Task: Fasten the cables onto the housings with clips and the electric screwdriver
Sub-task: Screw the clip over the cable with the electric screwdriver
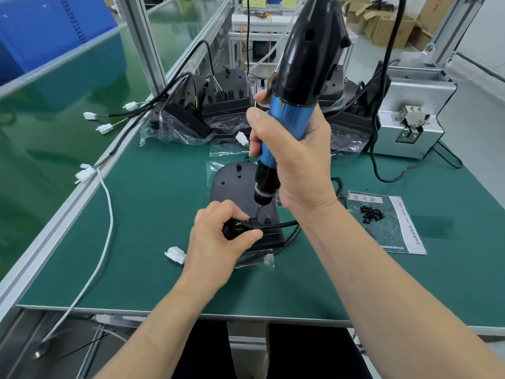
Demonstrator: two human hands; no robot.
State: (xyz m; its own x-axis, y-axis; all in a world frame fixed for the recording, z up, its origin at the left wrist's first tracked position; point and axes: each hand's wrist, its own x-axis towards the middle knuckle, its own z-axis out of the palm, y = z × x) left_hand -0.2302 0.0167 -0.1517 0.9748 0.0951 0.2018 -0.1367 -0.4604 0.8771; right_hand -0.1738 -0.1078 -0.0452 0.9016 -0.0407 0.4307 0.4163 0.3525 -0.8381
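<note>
1. The right hand [295,160] is wrapped tight round the blue, metallic-looking barrel of the electric screwdriver [300,77], fingers fully curled. The tool's upper body is glossy black plastic and tapers to a black chuck and a thin bit.
2. The bit points down at a small black clip [252,221] on the housing [232,184]; whether it touches cannot be told. The housing is a flat, matte black plastic shell with a rounded far end, lying on crinkled clear film.
3. The left hand [218,236] pinches the round black cable [276,225] between thumb and curled fingers just beside the clip, pressing it onto the housing's near end.
4. All this lies on a smooth green bench mat [164,269] edged by aluminium rail.
5. To the right, a heap of small black screws [371,213] sits on a clear bag over a printed sheet [396,233]; its large characters read 吹尘枪, and the smaller print is unreadable.
6. Behind stand more black housings [226,102] in film and a brushed-metal box [410,110].
</note>
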